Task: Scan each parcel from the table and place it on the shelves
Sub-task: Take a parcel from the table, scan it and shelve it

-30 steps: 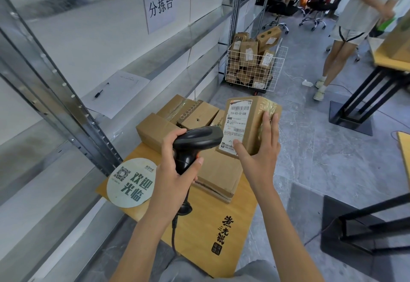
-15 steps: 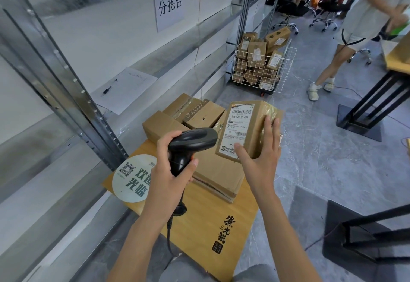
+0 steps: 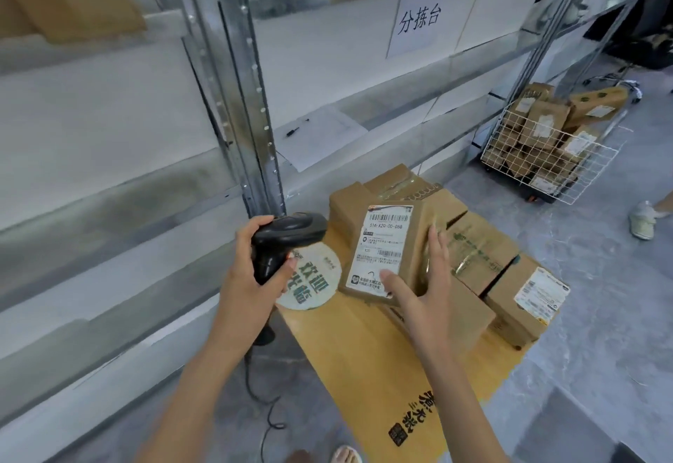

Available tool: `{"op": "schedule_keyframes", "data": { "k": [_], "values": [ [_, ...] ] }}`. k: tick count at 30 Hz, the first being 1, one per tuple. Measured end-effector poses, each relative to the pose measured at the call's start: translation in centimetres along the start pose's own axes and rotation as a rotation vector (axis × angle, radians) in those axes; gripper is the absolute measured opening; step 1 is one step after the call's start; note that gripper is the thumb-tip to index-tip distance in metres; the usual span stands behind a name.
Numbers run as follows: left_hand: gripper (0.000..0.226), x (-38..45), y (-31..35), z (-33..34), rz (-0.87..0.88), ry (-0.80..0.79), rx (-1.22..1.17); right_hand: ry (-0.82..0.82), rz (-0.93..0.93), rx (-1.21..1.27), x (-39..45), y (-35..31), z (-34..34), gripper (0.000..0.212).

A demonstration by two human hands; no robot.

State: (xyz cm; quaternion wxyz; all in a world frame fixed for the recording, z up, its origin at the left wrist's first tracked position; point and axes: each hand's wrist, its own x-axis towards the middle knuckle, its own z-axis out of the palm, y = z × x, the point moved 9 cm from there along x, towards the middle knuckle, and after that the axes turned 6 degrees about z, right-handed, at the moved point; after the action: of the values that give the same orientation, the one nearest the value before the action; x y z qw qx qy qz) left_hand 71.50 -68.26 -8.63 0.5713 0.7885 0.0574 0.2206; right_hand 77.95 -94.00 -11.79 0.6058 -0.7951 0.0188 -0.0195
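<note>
My right hand [image 3: 424, 295] grips a small brown parcel [image 3: 386, 247], thumb on its white shipping label, fingers along its right side, held above the wooden table [image 3: 368, 360]. My left hand [image 3: 251, 277] grips a black corded barcode scanner [image 3: 284, 240], its head pointing right toward the parcel's label from a short distance. Several more brown parcels [image 3: 484, 255] lie on the table behind and to the right. The metal shelves [image 3: 153, 185] run along the left.
A shelf upright [image 3: 251, 98] stands just behind the scanner. A sheet of paper with a pen [image 3: 320, 134] lies on a shelf. A wire basket [image 3: 546, 149] full of parcels stands at the back right. Another person's shoe [image 3: 642, 218] is at the right edge.
The view has swung left toward the shelves. Both hands keep their hold; scanner and parcel stay close together, the label facing me more squarely.
</note>
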Motion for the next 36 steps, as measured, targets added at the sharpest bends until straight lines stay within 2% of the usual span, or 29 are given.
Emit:
{"op": "schedule_keyframes", "data": {
  "k": [9,15,20,26,36],
  "values": [
    [0.064,-6.1,-2.0,-18.6,-0.067,0.375,0.083,-0.43,-0.011,0.068,-5.1,-5.9,18.0,0.096],
    [0.061,-14.6,-1.8,-33.7,-0.113,0.633,0.179,-0.731,-0.019,0.164,-16.0,-11.1,33.0,0.093],
    [0.063,-21.6,-2.0,-44.0,-0.116,0.823,0.206,-0.916,-0.037,0.226,-26.0,-14.1,43.1,0.094],
    [0.065,-28.8,-1.4,-50.8,-0.143,0.965,0.263,-1.089,-0.027,0.207,-35.4,-15.3,50.0,0.095],
    [0.062,-41.8,-0.5,-62.2,-0.166,1.355,0.333,-1.422,0.024,0.194,-50.7,-18.8,61.9,0.094]
  ]
}}
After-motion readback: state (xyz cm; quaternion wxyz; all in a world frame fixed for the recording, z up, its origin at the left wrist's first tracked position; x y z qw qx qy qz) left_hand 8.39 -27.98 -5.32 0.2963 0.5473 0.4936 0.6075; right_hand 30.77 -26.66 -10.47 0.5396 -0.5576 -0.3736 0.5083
